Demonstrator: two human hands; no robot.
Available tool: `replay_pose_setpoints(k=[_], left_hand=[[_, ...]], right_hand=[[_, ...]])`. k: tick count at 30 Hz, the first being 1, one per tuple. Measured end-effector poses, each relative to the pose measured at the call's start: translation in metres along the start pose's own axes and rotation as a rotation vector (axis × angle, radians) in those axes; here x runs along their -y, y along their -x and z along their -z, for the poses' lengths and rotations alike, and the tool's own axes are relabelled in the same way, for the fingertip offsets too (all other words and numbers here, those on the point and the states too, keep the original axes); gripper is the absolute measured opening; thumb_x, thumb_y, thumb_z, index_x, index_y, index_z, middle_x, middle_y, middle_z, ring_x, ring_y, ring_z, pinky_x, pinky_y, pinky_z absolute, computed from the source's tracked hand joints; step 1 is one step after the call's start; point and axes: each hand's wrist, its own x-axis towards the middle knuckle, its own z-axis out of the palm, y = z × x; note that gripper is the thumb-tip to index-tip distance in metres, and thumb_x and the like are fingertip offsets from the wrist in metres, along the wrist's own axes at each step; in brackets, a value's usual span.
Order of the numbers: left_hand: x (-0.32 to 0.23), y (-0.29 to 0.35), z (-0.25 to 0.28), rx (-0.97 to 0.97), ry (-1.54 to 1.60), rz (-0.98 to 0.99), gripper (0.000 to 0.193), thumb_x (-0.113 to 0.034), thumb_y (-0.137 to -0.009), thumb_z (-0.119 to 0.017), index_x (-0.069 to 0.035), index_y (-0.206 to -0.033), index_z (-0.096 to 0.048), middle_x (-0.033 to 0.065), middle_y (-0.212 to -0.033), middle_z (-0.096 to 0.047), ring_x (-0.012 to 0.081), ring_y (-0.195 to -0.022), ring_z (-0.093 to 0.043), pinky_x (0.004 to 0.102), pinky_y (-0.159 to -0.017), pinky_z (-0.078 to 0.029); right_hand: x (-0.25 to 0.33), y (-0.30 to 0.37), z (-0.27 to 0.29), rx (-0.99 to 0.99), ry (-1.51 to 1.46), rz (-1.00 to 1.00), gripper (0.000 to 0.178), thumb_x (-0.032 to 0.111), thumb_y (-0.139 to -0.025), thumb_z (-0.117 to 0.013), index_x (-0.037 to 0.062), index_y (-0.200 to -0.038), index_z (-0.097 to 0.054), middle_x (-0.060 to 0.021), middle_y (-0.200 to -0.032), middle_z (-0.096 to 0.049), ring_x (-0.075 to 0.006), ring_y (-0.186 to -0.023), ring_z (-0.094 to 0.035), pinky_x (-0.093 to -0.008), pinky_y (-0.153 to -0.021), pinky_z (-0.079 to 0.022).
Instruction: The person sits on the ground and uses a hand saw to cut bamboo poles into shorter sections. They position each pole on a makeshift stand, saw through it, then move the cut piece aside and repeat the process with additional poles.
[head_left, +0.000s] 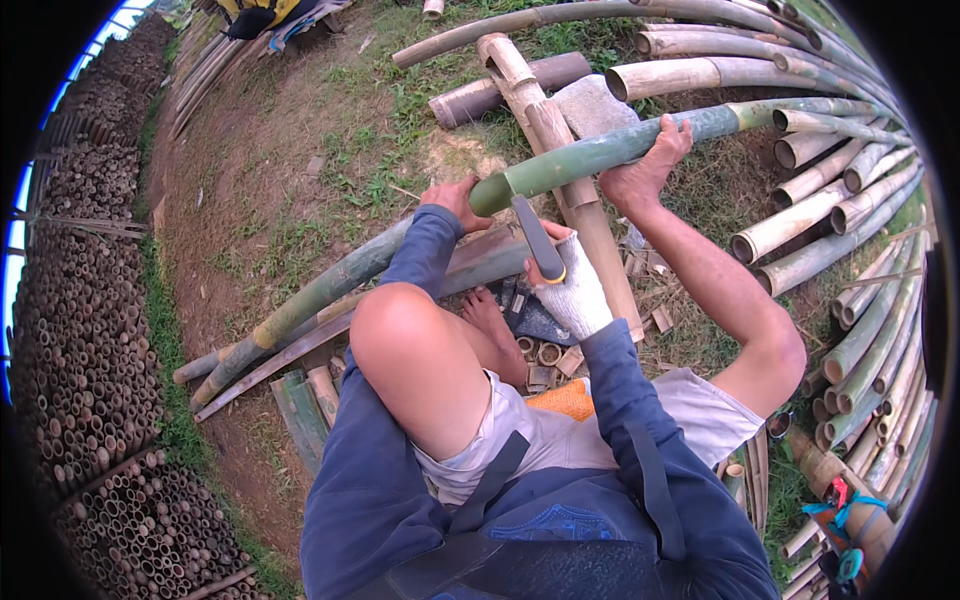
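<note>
A long green bamboo pole (pixel 590 162) runs from the lower left to the upper right in front of me. My bare left hand (pixel 453 203), in a navy sleeve, is closed around it. My right hand (pixel 580 290), in a white knitted glove, grips what looks like a hand saw (pixel 538 238) with a flat grey blade and a yellow-edged handle. The blade's far end meets the pole at a pale cut line, just right of my left hand. My bare right foot (pixel 645 175) presses against the pole farther right. Beneath the pole lies a split bamboo support (pixel 612 265).
Cut bamboo poles (pixel 800 215) lie stacked on the right, open ends toward me. A tall stack of bamboo pieces (pixel 95 330) fills the left. A grey stone (pixel 592 105) and a brown log (pixel 510 88) lie beyond the pole. Bamboo offcuts (pixel 548 353) litter the ground near my left foot.
</note>
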Motion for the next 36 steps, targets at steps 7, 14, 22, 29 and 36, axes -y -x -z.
replay_pose_setpoints(k=[7,14,22,29,36], left_hand=[[0.006,-0.010,-0.013,-0.015,0.012,0.003,0.090,-0.060,-0.070,-0.090,-0.019,-0.145,-0.062,0.0176,-0.120,-0.079,0.0375,-0.110,-0.076,0.0481,-0.101,-0.060],[0.002,0.000,-0.008,-0.078,0.049,0.020,0.087,-0.060,-0.069,-0.089,-0.021,-0.143,-0.063,0.0182,-0.115,-0.080,0.0377,-0.107,-0.077,0.0487,-0.099,-0.060],[0.007,-0.009,-0.013,-0.035,0.005,0.003,0.085,-0.061,-0.069,-0.089,-0.020,-0.139,-0.064,0.0181,-0.116,-0.079,0.0383,-0.107,-0.077,0.0500,-0.099,-0.060],[0.004,-0.001,-0.014,-0.025,0.044,0.020,0.087,-0.061,-0.070,-0.088,-0.020,-0.141,-0.062,0.0173,-0.118,-0.079,0.0384,-0.109,-0.076,0.0492,-0.101,-0.059],[0.004,0.005,-0.013,-0.043,0.073,-0.017,0.084,-0.059,-0.070,-0.089,-0.020,-0.140,-0.065,0.0179,-0.120,-0.078,0.0386,-0.111,-0.076,0.0484,-0.102,-0.058]], right_hand=[[0.109,0.211,0.096,0.155,0.109,-0.183,0.065,-0.004,-0.090,-0.073,0.0019,-0.149,-0.046,-0.0063,-0.100,-0.058,-0.0152,-0.082,-0.060,-0.0313,-0.078,-0.051],[0.001,-0.027,-0.003,0.001,0.001,0.022,0.050,0.007,-0.098,-0.073,0.0026,-0.144,-0.054,-0.0154,-0.128,-0.066,-0.0244,-0.112,-0.067,-0.0348,-0.097,-0.054],[0.072,0.183,0.082,0.039,0.172,-0.047,0.063,-0.002,-0.091,-0.074,0.0020,-0.148,-0.048,-0.0098,-0.111,-0.062,-0.0157,-0.086,-0.059,-0.0321,-0.081,-0.051],[0.039,0.083,0.037,0.006,0.116,0.019,0.057,0.003,-0.094,-0.073,0.0017,-0.147,-0.051,-0.0092,-0.113,-0.063,-0.0161,-0.086,-0.059,-0.0330,-0.083,-0.052],[-0.002,0.014,0.004,0.046,0.071,-0.015,0.054,0.007,-0.098,-0.073,0.0009,-0.148,-0.052,-0.0172,-0.139,-0.061,-0.0250,-0.122,-0.063,-0.0363,-0.106,-0.050]])
